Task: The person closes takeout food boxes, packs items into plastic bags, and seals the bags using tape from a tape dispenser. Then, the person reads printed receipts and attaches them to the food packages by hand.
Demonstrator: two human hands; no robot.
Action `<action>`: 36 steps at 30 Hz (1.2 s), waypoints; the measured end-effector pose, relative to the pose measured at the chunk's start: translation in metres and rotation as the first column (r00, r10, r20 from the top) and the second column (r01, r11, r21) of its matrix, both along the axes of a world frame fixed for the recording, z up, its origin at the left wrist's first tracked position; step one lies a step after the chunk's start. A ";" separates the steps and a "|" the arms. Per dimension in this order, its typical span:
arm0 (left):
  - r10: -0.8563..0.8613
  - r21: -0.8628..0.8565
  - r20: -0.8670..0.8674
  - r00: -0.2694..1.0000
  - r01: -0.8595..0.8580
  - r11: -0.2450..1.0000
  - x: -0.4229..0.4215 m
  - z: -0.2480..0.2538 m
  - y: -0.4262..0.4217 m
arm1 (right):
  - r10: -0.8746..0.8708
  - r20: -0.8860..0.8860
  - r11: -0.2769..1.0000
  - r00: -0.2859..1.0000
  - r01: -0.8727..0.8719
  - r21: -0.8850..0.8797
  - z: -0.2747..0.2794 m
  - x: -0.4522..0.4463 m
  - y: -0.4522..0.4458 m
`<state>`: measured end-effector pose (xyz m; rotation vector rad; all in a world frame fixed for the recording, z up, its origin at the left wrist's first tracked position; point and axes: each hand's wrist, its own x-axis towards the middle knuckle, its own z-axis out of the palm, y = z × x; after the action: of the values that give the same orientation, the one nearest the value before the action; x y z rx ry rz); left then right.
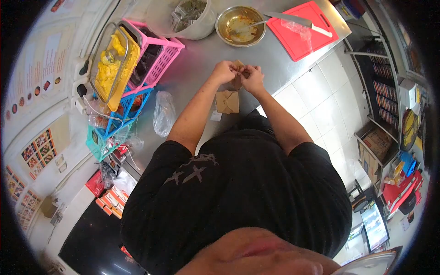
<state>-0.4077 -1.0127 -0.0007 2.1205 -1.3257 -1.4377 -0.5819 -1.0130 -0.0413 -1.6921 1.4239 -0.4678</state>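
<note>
Both hands meet over the steel table, around a small brown cardboard box (237, 83). My left hand (223, 72) is closed with its fingertips pinching the box's upper part from the left. From the right, my right hand (252, 79) pinches the same part, its fingers curled. The fingers partly hide the box. Just below it, nearer my body, a second brown cardboard box (228, 102) lies with its top flaps folded across each other. A small white piece of paper (216, 116) sits beside that box.
Beyond my hands are a steel bowl (224, 34) with sauce residue and a red cutting board (293, 48) bearing a knife (293, 19). At left stand a pink basket (158, 62), a blue basket (121, 123), a tray of yellow food (126, 78) and a clear plastic bag (163, 114).
</note>
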 end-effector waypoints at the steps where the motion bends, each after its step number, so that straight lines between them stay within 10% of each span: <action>1: -0.017 -0.020 0.042 0.999 0.018 1.000 -0.001 0.005 0.000 | 0.010 -0.032 1.000 0.999 -0.010 -0.009 0.000 0.001 -0.001; 19: -0.384 -0.039 0.161 0.909 0.395 0.918 0.008 -0.001 -0.006 | 0.024 -0.033 1.000 0.999 -0.024 -0.009 -0.002 0.003 -0.004; 36: -0.369 -0.011 0.137 0.919 0.374 0.927 0.011 0.011 -0.006 | 0.670 -0.097 0.634 0.736 -0.634 -0.443 0.016 -0.007 -0.069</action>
<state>-0.3966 -1.0191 0.0107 2.0472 -1.8747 -1.4061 -0.5890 -1.0825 -0.0250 -2.3878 0.5537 -0.4524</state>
